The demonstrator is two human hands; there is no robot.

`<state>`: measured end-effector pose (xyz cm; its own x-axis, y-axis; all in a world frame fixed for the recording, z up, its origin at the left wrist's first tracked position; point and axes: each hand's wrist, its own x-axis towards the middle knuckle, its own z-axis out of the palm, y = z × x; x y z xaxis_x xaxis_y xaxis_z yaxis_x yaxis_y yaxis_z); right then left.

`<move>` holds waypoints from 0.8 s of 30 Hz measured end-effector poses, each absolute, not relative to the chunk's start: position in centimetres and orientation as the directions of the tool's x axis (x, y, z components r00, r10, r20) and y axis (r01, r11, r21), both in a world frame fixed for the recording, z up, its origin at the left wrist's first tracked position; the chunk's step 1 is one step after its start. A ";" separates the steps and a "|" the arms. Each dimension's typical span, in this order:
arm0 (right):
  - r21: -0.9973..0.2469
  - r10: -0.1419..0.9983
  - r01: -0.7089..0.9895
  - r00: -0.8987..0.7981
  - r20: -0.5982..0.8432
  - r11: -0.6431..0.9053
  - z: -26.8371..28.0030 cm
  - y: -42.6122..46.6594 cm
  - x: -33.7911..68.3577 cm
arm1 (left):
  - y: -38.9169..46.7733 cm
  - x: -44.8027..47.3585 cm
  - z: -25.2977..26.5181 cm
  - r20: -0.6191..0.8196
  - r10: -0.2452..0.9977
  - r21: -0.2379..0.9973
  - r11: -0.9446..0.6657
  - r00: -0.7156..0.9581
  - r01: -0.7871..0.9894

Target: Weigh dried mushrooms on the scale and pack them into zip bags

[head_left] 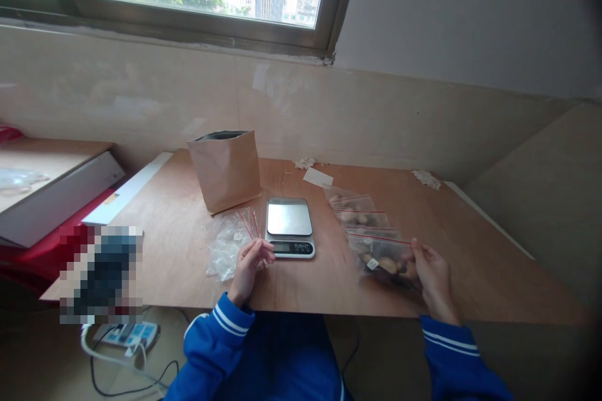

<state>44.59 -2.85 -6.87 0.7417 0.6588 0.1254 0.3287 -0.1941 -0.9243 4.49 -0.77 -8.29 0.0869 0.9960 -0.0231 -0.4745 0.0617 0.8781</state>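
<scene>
While my right hand (435,276) pinches the edge of a filled zip bag (385,260), grip clamped on its plastic, the bag lies flat on the worktop (179,225). Left hand (251,263), fingers loosely curled, touches the empty zip bags (228,241) beside the scale (290,227). Another filled bag (360,210) lies just beyond; brown paper bag (226,169) stands upright behind.

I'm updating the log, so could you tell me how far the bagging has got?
Done: one filled zip bag lies right of the scale. In hand: the right hand holds another filled bag. Left: the left hand rests on empty bags; the scale's pan is bare.
</scene>
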 end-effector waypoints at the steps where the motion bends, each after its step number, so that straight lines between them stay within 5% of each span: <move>1: -0.877 0.603 0.424 0.768 0.216 -0.226 -7.3 -2.9 44.5 | -0.7 4.5 -8.3 -0.025 0.997 0.877 0.056 0.071 -0.477; 4: -0.619 0.427 0.722 0.687 0.587 -0.311 -8.5 -3.3 41.4 | -0.7 4.5 -8.2 -0.036 0.999 0.875 0.047 0.033 -0.482; 6: -0.474 0.474 0.835 0.549 0.689 -0.278 -9.2 -3.6 38.2 | -0.6 4.5 -8.3 -0.046 0.999 0.874 0.050 0.021 -0.483; 10: -0.399 0.630 0.867 0.493 0.600 -0.299 -10.8 -2.8 33.5 | -0.6 4.4 -8.3 -0.054 0.998 0.882 0.058 0.022 -0.467; 14: -0.427 0.603 0.829 0.557 0.570 -0.362 -10.6 -0.4 32.3 | -0.8 4.4 -8.3 -0.037 0.999 0.901 0.046 0.030 -0.432; 16: -0.425 0.645 0.861 0.497 0.581 -0.281 -9.1 1.4 31.5 | -0.8 4.4 -8.3 -0.024 0.999 0.909 0.040 0.044 -0.414; 18: -0.430 0.759 0.902 0.309 0.573 -0.043 -7.2 3.8 30.0 | -0.8 4.5 -8.2 -0.015 0.998 0.916 0.036 0.057 -0.401; 21: -0.637 0.912 0.698 -0.057 0.405 0.327 -4.9 9.1 26.7 | -0.9 4.5 -8.1 -0.021 0.997 0.922 0.046 0.068 -0.384; 24: -0.931 0.959 0.363 -0.256 -0.120 -0.020 -4.4 15.6 23.7 | -1.0 4.5 -8.1 -0.029 0.997 0.929 0.053 0.070 -0.366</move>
